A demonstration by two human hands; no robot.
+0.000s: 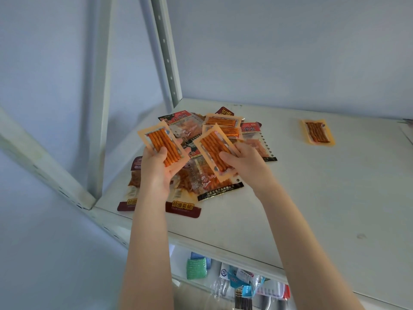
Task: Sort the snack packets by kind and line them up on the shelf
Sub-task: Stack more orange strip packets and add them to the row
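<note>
Working over a white painted metal shelf board (312, 198), with a loose heap of mixed snack packets (207, 182) near its back left corner: larger clear-fronted bags with dark red or black bands, overlapped by smaller orange ones. Gripping one flat orange-bordered packet of reddish sticks (161, 139) in the left hand (156, 171), thumb across the front and fingers behind, raised above the heap; pinching a second packet (212, 148) of the same kind in the right hand (243, 162) in the same way. Set apart well to the right on the board, a third matching stick packet (317, 132), lying flat and alone. Probably light, thin, slick film, stiffened a little by the sticks inside — best taken by the sealed border, not squeezed across the middle. No bin or tray here; on a lower tier, a green wrapped bundle (196, 268) and other plastic-wrapped goods, too small to identify.
</note>
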